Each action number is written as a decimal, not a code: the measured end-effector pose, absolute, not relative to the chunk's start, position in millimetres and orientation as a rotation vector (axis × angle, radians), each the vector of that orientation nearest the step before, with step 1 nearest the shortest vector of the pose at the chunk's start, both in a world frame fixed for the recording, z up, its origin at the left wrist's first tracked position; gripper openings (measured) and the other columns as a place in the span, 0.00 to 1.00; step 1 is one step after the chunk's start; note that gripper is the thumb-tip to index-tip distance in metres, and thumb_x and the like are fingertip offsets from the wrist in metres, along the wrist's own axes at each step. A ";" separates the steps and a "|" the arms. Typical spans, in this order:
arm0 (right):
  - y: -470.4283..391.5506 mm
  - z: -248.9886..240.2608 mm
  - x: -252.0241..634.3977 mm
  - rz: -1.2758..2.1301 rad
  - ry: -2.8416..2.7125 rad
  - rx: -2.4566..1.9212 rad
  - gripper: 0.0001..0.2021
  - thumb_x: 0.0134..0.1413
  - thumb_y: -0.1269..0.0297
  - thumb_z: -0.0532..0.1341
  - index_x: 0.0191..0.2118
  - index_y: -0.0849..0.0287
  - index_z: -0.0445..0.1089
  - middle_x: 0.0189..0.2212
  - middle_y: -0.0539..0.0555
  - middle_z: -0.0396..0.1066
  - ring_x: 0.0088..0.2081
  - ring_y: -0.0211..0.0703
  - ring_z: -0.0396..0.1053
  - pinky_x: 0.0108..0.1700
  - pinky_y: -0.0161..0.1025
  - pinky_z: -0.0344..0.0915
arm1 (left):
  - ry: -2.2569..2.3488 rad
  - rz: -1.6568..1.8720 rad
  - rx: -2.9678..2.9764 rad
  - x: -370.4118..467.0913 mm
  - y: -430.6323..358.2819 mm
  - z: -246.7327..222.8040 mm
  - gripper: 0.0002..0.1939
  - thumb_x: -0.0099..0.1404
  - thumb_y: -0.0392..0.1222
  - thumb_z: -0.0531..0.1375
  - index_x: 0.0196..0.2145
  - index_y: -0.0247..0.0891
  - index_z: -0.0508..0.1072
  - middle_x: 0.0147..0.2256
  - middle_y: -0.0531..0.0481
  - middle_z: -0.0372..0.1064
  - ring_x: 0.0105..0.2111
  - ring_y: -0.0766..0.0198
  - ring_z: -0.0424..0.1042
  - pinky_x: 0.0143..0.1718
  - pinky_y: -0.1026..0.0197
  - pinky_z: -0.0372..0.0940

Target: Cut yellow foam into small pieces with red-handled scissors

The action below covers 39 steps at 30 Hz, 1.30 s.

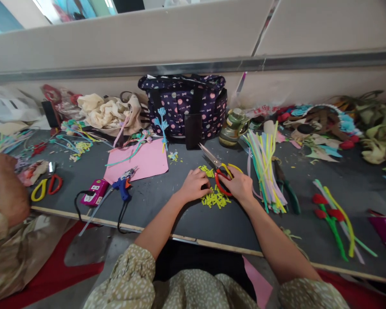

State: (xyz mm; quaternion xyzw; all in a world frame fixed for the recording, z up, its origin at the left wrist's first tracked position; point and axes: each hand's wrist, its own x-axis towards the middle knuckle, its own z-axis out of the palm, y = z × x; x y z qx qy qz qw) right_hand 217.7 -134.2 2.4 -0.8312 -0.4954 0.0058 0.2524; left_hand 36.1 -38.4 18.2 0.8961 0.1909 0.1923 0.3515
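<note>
My right hand [239, 183] is closed around the red and yellow handles of the scissors [212, 158], whose blades point up and left above the dark table. Under and beside both hands lie short yellow-green pieces [216, 200] in a loose pile. My left hand [194, 185] rests at the left edge of that pile with its fingers curled; whatever its fingertips may hold is hidden. Right of my right hand is a bundle of pastel fuzzy stems [264, 171].
A blue glue gun [122, 188] lies left by a pink sheet [148, 159]. Behind stand a patterned bag [180, 103] and a green jar [233, 128]. Pliers [287, 189] and red flowers [331, 214] lie right. Another person's arm [8, 189] is far left.
</note>
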 end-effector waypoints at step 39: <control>-140.1 0.0 208.4 0.000 -1.428 -2.030 0.28 0.48 0.41 0.57 0.48 0.59 0.70 0.27 0.52 0.74 0.29 0.42 0.72 0.33 0.37 0.65 | 0.604 1.002 0.964 21.6 -3.7 6.2 0.13 0.52 0.45 0.67 0.26 0.35 0.69 0.25 0.53 0.66 0.24 0.73 0.61 0.30 0.67 0.58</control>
